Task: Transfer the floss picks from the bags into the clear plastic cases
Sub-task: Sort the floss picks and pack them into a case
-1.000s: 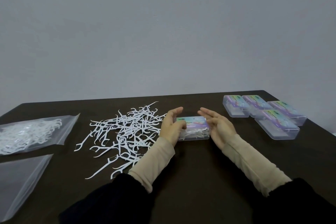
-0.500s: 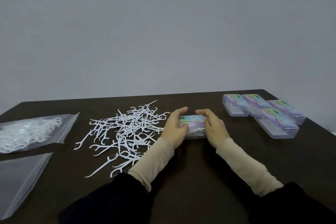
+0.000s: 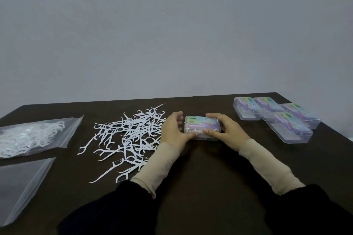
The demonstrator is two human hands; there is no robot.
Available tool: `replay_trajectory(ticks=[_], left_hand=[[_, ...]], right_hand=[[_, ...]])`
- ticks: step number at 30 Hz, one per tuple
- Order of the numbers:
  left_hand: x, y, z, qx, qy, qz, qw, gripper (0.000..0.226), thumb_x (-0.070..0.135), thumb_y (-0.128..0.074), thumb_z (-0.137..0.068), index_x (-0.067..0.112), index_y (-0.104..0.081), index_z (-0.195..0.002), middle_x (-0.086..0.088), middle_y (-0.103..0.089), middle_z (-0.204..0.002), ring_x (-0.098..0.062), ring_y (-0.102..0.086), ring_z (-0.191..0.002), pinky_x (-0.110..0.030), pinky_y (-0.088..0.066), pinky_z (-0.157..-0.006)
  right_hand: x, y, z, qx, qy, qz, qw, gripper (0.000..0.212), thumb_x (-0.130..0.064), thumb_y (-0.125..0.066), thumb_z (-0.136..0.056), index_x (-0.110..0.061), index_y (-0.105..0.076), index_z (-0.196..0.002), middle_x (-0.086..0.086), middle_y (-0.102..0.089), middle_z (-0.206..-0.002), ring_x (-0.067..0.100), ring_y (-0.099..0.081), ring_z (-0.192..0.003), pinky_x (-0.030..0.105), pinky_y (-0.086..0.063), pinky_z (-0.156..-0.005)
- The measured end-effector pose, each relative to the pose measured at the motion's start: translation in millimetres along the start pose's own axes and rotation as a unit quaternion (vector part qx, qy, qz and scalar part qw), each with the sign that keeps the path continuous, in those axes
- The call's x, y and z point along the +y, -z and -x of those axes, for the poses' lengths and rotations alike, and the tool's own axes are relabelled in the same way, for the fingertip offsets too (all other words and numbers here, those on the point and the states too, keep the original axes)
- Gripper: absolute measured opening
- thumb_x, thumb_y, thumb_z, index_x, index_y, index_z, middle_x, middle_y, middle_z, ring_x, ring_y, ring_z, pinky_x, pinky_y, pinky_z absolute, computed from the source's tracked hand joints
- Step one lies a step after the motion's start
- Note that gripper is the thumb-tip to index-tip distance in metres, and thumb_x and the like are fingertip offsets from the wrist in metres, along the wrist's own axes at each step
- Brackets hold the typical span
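Observation:
A clear plastic case (image 3: 201,123) with a colourful label and white floss picks inside lies on the dark table (image 3: 200,168), lid down. My left hand (image 3: 172,132) grips its left end, thumb along the near edge. My right hand (image 3: 225,129) grips its right end, fingers over the top and thumb at the front. A loose pile of white floss picks (image 3: 129,135) spreads just left of my left hand. A clear bag (image 3: 32,136) holding more picks lies at the far left.
Several closed clear cases (image 3: 277,116) with labels stand in a group at the back right. An empty flat clear bag (image 3: 21,185) lies at the front left. The table's right edge runs close behind the cases.
My hands have closed in from both sides onto the case. The right hand, apart from it before, now wraps its right end.

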State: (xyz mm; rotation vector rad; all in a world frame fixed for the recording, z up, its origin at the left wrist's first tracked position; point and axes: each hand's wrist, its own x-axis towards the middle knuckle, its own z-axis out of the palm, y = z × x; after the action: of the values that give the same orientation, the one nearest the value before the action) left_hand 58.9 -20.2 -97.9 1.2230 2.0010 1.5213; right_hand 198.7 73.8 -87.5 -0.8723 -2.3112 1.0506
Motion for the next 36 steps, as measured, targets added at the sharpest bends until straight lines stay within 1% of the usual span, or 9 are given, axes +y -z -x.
replay_trajectory(ticks=[3, 5, 9, 14, 19, 25, 29, 31, 36], left_hand=[[3.4, -1.2, 2.4, 0.026, 0.020, 0.036, 0.999, 0.072, -0.002, -0.082, -0.062, -0.001, -0.046, -0.124, -0.008, -0.057, -0.100, -0.012, -0.055, -0.083, -0.004, -0.047, -0.063], [3.5, -0.8, 2.6, 0.039, 0.021, 0.040, 0.998, 0.071, -0.003, -0.082, -0.062, -0.001, -0.046, -0.122, -0.006, -0.057, -0.092, -0.011, -0.056, -0.078, -0.004, -0.046, -0.059], [1.7, -1.0, 3.2, 0.049, 0.016, 0.044, 0.998, 0.070, -0.007, -0.079, -0.064, 0.000, -0.046, -0.125, -0.010, -0.064, -0.096, -0.015, -0.061, -0.082, -0.012, -0.051, -0.067], [-2.0, -1.9, 1.8, 0.022, -0.028, -0.046, 0.998, 0.058, 0.004, -0.074, -0.076, 0.005, -0.050, -0.129, -0.010, -0.066, -0.113, -0.019, -0.063, -0.102, -0.031, -0.047, -0.096], [-3.5, -0.5, -0.4, 0.023, -0.064, -0.194, 0.979, 0.044, 0.022, -0.065, -0.086, 0.014, -0.055, -0.129, -0.006, -0.063, -0.120, -0.024, -0.058, -0.112, -0.029, -0.040, -0.100], [-4.5, -2.9, -1.2, 0.019, -0.059, -0.125, 0.990, 0.042, 0.013, -0.068, -0.083, 0.011, -0.059, -0.124, -0.012, -0.068, -0.108, -0.026, -0.065, -0.097, -0.037, -0.048, -0.095], [-6.3, -3.5, -1.6, 0.020, -0.054, -0.121, 0.991, 0.039, 0.015, -0.069, -0.083, 0.009, -0.062, -0.120, -0.013, -0.068, -0.108, -0.025, -0.065, -0.097, -0.037, -0.049, -0.095], [-6.1, -3.7, -1.0, 0.020, -0.055, -0.121, 0.991, 0.037, 0.014, -0.069, -0.083, 0.007, -0.063, -0.118, -0.014, -0.067, -0.111, -0.026, -0.065, -0.100, -0.038, -0.048, -0.096], [-1.3, -2.2, 2.6, 0.002, -0.099, -0.182, 0.978, 0.035, 0.013, -0.063, -0.087, 0.009, -0.061, -0.121, -0.014, -0.051, -0.135, -0.028, -0.057, -0.115, -0.037, -0.043, -0.102]], right_hand=[[-0.6, -0.3, 0.6, 0.008, 0.010, 0.014, 1.000, 0.053, -0.028, -0.064, -0.084, -0.020, -0.042, -0.133, 0.002, -0.045, -0.133, 0.005, -0.044, -0.108, 0.019, -0.041, -0.089], [0.1, 0.6, 0.7, 0.000, 0.011, 0.014, 1.000, 0.055, -0.027, -0.065, -0.084, -0.021, -0.042, -0.133, 0.002, -0.045, -0.134, 0.006, -0.044, -0.109, 0.020, -0.041, -0.092], [2.2, -0.3, 0.2, -0.002, 0.013, 0.015, 1.000, 0.059, -0.026, -0.067, -0.082, -0.022, -0.041, -0.134, 0.001, -0.046, -0.134, 0.009, -0.046, -0.114, 0.022, -0.039, -0.096], [3.9, -1.8, -0.8, 0.022, -0.030, 0.005, 0.999, 0.083, -0.028, -0.070, -0.079, -0.018, -0.021, -0.146, 0.002, -0.037, -0.147, 0.019, -0.039, -0.133, 0.034, -0.032, -0.110], [2.2, -7.5, 0.0, 0.069, -0.066, 0.032, 0.995, 0.069, -0.030, -0.069, -0.080, -0.013, -0.036, -0.139, 0.005, -0.048, -0.139, 0.019, -0.044, -0.128, 0.033, -0.036, -0.105], [1.3, -8.0, 1.5, 0.095, -0.073, 0.011, 0.993, 0.054, -0.026, -0.073, -0.077, -0.014, -0.046, -0.122, 0.005, -0.055, -0.130, 0.018, -0.050, -0.122, 0.031, -0.040, -0.100], [1.3, -1.0, 1.9, 0.067, -0.048, 0.034, 0.996, 0.065, -0.028, -0.073, -0.077, -0.018, -0.040, -0.132, 0.005, -0.054, -0.133, 0.018, -0.048, -0.124, 0.030, -0.036, -0.102], [0.6, 2.5, 2.6, 0.058, -0.036, 0.033, 0.997, 0.073, -0.029, -0.071, -0.079, -0.025, -0.032, -0.140, 0.005, -0.052, -0.136, 0.020, -0.045, -0.128, 0.035, -0.034, -0.106], [1.3, 0.6, 3.3, 0.053, -0.007, 0.079, 0.995, 0.046, -0.032, -0.067, -0.081, -0.027, -0.049, -0.123, 0.004, -0.053, -0.132, 0.018, -0.051, -0.118, 0.025, -0.040, -0.093]])
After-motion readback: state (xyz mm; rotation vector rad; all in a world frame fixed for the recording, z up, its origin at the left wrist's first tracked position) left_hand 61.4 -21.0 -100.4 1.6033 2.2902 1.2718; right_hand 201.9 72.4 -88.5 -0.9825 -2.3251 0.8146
